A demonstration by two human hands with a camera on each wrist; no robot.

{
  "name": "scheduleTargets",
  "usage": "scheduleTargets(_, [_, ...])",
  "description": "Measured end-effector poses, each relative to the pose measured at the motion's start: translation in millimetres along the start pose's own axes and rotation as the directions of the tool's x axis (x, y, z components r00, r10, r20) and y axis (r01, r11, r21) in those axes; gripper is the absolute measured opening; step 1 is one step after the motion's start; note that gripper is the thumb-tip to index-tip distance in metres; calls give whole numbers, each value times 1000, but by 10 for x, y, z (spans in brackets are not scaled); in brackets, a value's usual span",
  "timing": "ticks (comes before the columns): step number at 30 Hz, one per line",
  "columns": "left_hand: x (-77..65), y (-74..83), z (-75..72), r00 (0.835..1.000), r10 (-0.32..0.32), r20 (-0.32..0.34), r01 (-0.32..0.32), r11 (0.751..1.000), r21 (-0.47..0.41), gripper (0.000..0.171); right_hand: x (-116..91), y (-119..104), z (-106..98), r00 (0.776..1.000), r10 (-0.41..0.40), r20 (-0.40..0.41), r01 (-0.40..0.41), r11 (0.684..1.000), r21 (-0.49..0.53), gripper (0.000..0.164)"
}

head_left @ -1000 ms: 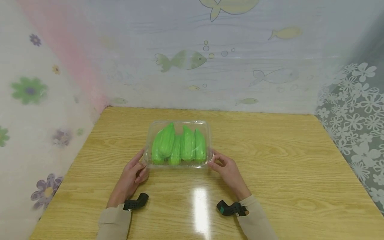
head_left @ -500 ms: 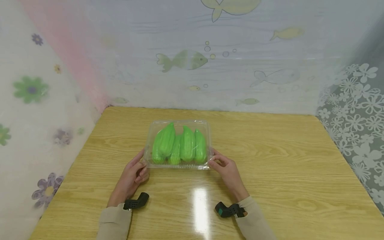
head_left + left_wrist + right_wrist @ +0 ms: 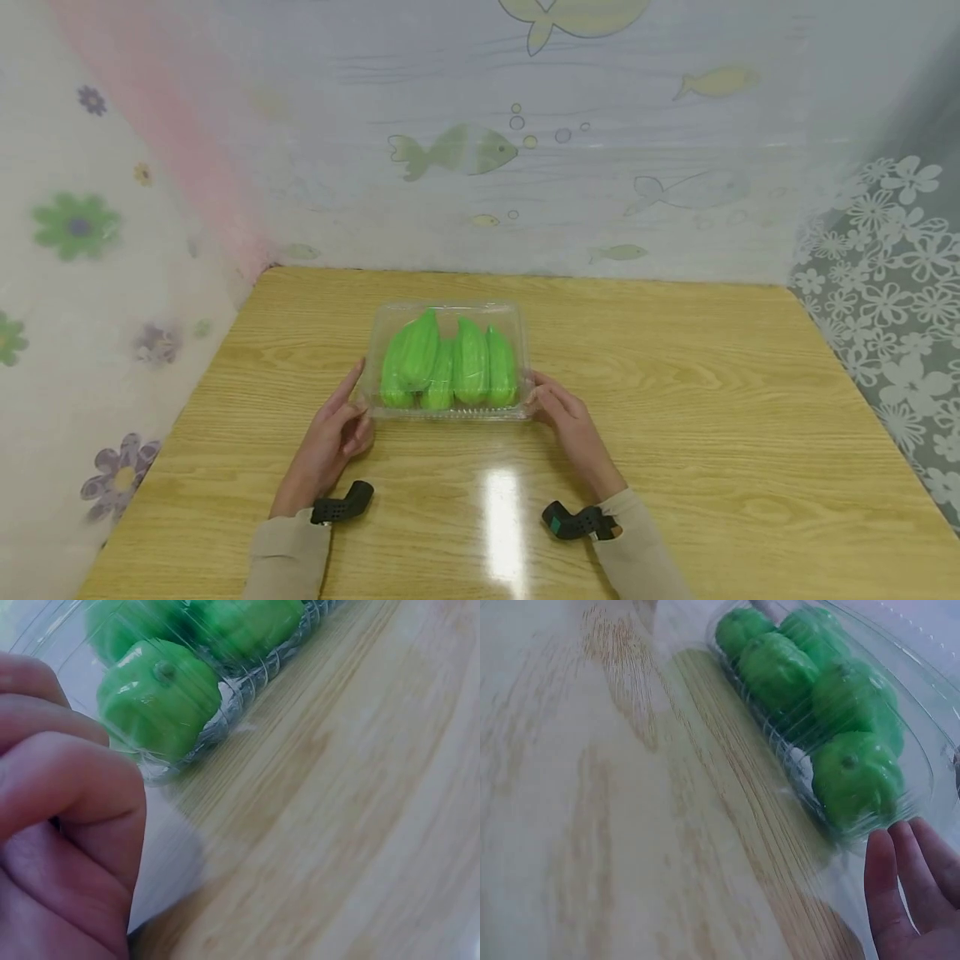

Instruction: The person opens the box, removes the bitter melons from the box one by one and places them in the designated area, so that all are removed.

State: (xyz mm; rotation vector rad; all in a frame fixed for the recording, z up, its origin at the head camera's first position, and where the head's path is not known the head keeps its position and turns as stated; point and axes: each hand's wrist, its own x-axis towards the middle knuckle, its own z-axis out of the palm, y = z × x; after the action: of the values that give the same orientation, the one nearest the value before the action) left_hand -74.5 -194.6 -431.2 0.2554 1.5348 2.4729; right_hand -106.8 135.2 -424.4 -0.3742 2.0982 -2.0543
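Note:
A clear plastic clamshell box point(image 3: 450, 312) lies on the wooden table with its lid down. Several bright green, ridged, pointed vegetable-shaped pieces point(image 3: 470, 362) lie side by side inside it. My left hand point(image 3: 328, 437) holds the front left corner, its thumb at the rim, index finger stretched along the side and other fingers folded inward. At the front right corner is my right hand point(image 3: 573, 429), with straight fingers touching the box's side. The right wrist view shows those fingertips point(image 3: 881, 851) right at the box's end. Folded fingers point(image 3: 82, 780) stand beside the box in the left wrist view.
The wooden table point(image 3: 712, 417) reaches back to a wall point(image 3: 562, 192) printed with fish. Flower-patterned coverings point(image 3: 75, 333) stand along the left side and on the right. A bright light reflection point(image 3: 504, 525) shows on the tabletop between the forearms.
My right thumb has shifted outward from the box's front corner to its side. The left index finger has straightened and moved slightly forward along the side. The box has stayed nearly in place.

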Motion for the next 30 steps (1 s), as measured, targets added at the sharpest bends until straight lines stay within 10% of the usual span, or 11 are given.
scheduleTargets(7, [-1, 8, 2, 999, 3, -55, -1, 999, 41, 55, 45, 187, -21, 1000, 14, -13, -13, 999, 40, 18])
scheduleTargets(18, [10, -3, -31, 993, -6, -114, 20, 993, 115, 52, 73, 9, 19, 997, -60, -53, 52, 989, -139, 68])
scheduleTargets(23, [-2, 51, -30, 997, -37, -65, 51, 972, 231, 59, 185, 67, -86, 967, -255, 24, 238, 858, -455, 88])
scheduleTargets(30, [13, 27, -50, 991, -92, -92, 123, 895, 428, 80, 286, 86, -155, 926, -346, 150, 366, 730, -577, 96])
